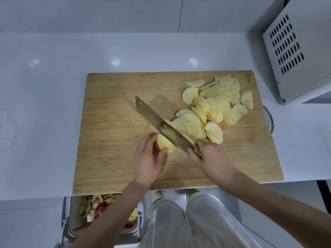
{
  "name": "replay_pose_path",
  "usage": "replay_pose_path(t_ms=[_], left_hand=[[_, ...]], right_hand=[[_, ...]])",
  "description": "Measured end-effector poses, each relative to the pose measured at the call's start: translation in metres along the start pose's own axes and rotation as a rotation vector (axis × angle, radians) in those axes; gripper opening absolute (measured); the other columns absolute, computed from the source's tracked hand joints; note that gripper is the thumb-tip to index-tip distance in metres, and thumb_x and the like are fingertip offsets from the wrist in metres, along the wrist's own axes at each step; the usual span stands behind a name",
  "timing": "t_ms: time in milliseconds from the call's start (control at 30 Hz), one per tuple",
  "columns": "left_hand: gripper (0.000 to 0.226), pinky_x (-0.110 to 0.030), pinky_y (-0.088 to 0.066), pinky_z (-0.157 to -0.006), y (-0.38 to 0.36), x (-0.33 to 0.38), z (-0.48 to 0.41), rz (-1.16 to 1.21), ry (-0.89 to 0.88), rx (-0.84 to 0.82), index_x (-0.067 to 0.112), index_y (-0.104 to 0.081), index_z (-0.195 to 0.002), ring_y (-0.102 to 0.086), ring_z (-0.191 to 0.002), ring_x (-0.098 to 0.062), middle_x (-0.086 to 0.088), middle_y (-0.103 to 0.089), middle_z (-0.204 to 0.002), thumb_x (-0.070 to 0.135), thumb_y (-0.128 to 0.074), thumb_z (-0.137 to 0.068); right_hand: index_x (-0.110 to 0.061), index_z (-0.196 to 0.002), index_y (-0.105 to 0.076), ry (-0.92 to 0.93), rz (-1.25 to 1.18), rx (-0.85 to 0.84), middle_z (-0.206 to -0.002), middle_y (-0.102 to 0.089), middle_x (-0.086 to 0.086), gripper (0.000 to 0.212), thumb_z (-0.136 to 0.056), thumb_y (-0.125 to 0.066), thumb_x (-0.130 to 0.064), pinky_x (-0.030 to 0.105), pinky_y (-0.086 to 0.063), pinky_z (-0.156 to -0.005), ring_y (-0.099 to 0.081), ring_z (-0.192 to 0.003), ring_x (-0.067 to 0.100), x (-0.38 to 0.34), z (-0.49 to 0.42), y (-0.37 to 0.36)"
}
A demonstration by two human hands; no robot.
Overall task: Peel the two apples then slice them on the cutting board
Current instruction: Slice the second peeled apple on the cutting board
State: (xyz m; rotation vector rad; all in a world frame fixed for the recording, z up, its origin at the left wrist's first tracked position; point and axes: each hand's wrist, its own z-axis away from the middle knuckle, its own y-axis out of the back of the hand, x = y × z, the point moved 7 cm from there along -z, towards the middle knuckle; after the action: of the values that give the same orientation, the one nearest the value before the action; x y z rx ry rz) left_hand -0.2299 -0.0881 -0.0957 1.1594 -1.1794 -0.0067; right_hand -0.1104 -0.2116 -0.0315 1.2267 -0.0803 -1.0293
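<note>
Apple chunk (165, 144), peeled and pale yellow, sits near the middle of the bamboo cutting board (111, 140), the last uncut piece in view. The left hand (148, 158) pins it down, fingers curled over the far side and thumb pressed against the near side. The cleaver (161, 125) stands against the chunk's right face, blade running diagonally away from the person, its handle gripped in the right hand (208, 154). Just beyond the blade, a heap of apple slices (213, 106) spreads toward the board's far right corner, some overlapping, a few leaning against the steel.

Slicing looks nearly finished; only this remnant seems left.

The risk is in how small the piece has become. The left thumb lies close to the blade's line, and as the chunk shrinks there is less to hold, so a wet, rounded piece could roll or squirt sideways under pressure and bring the edge onto a fingertip. Slices clinging to the blade may also ride up and drop off the board.

Around it lie the white countertop (53, 104), a white vented appliance (295, 51) at the right, and below the counter edge a bin of red peelings (96, 206).
</note>
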Motion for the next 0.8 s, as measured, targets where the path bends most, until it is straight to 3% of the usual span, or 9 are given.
replay_pose_path(t_ms=[100, 233, 367, 467, 600, 800], left_hand=[[0.052, -0.028, -0.043, -0.096, 0.0, -0.004, 0.002, 0.024, 0.036, -0.018, -0.001, -0.058, -0.123, -0.055, -0.109, -0.021, -0.01, -0.059, -0.118, 0.033, -0.069, -0.085], [0.051, -0.021, -0.036, -0.098, 0.0, -0.008, 0.003, 0.043, 0.067, -0.007, -0.002, -0.059, -0.122, -0.052, -0.111, -0.02, -0.011, -0.057, -0.116, 0.021, -0.076, -0.08], [0.051, -0.031, -0.043, -0.097, -0.001, -0.012, 0.003, 0.076, 0.088, -0.01, -0.001, -0.06, -0.121, -0.053, -0.11, -0.021, -0.011, -0.057, -0.116, 0.025, -0.076, -0.08], [0.057, -0.02, -0.038, -0.097, 0.001, -0.013, 0.004, 0.099, 0.061, 0.013, -0.001, -0.061, -0.119, -0.051, -0.109, -0.014, -0.01, -0.058, -0.115, 0.04, -0.068, -0.08], [0.056, -0.007, -0.032, -0.098, 0.001, -0.014, 0.003, 0.119, 0.036, 0.033, -0.002, -0.062, -0.114, -0.05, -0.109, -0.011, -0.013, -0.06, -0.115, 0.042, -0.062, -0.08], [0.049, -0.01, -0.037, -0.096, 0.002, -0.012, 0.002, 0.153, -0.008, 0.067, -0.004, -0.063, -0.109, -0.052, -0.105, -0.01, -0.014, -0.062, -0.11, 0.035, -0.065, -0.079]], right_hand=[[-0.028, -0.064, -0.024, 0.02, 0.004, 0.019, -0.054, -0.042, -0.006, 0.04, -0.094, -0.048, -0.033, 0.02, -0.027, -0.044, -0.041, -0.048, 0.011, -0.003, 0.009, 0.01], [-0.023, -0.07, -0.032, 0.044, 0.026, -0.005, -0.057, -0.043, -0.006, 0.032, -0.094, -0.047, -0.036, 0.027, -0.035, -0.051, -0.047, -0.055, 0.019, -0.008, 0.013, 0.011], [-0.019, -0.079, -0.038, 0.027, 0.047, -0.018, -0.059, -0.043, -0.007, 0.026, -0.095, -0.045, -0.037, 0.031, -0.038, -0.058, -0.053, -0.063, 0.024, -0.009, 0.016, 0.007], [-0.019, -0.081, -0.038, 0.02, 0.074, -0.025, -0.06, -0.043, -0.006, 0.025, -0.096, -0.043, -0.038, 0.032, -0.04, -0.06, -0.053, -0.064, 0.025, -0.01, 0.016, 0.006], [-0.017, -0.086, -0.038, 0.009, 0.139, -0.038, -0.072, -0.051, 0.0, 0.025, -0.097, -0.04, -0.039, 0.03, -0.038, -0.06, -0.048, -0.065, 0.023, -0.016, 0.015, 0.008], [-0.017, -0.086, -0.034, -0.015, 0.196, -0.075, -0.076, -0.054, 0.003, 0.024, -0.098, -0.037, -0.038, 0.03, -0.034, -0.06, -0.045, -0.065, 0.024, -0.02, 0.012, -0.002]])
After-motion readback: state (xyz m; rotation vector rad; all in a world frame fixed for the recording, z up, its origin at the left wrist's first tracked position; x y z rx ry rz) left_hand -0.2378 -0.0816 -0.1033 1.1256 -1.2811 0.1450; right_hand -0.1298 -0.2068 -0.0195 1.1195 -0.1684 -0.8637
